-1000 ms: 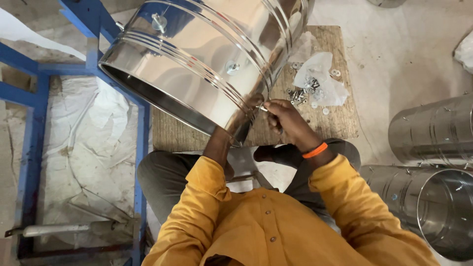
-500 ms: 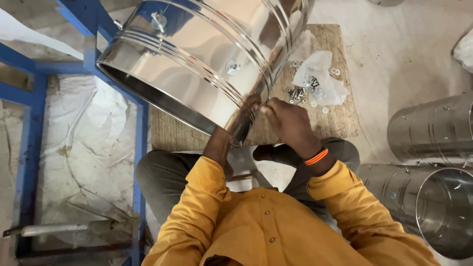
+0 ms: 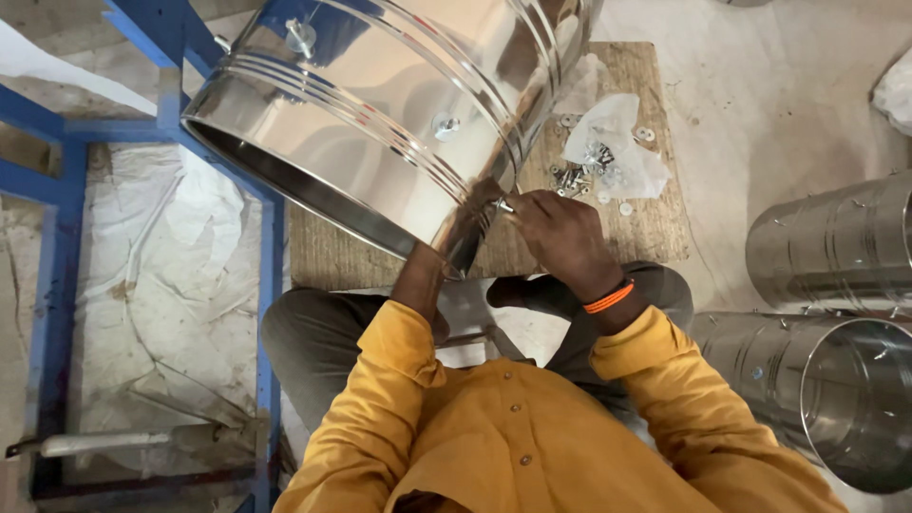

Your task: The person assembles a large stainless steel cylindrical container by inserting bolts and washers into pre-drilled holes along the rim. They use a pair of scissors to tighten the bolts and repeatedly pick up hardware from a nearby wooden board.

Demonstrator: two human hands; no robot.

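A large shiny steel drum (image 3: 380,123) lies tilted across my lap, its open rim towards me. My right hand (image 3: 560,237), with an orange band at the wrist, pinches a small bolt (image 3: 503,204) against the drum's outer wall near the rim. My left forearm (image 3: 418,285) reaches up inside the drum, so the left hand is hidden behind the steel wall. Two round bolt heads show higher on the drum's side.
A woven mat (image 3: 627,228) under the drum carries a clear plastic bag of bolts and washers (image 3: 603,152) with several loose ones around it. Two more steel drums (image 3: 836,380) lie at the right. A blue metal frame (image 3: 271,313) with crumpled plastic sheeting stands at the left.
My right hand has shifted slightly along the drum's rim while keeping the bolt against the wall. The drum and left arm stay put.
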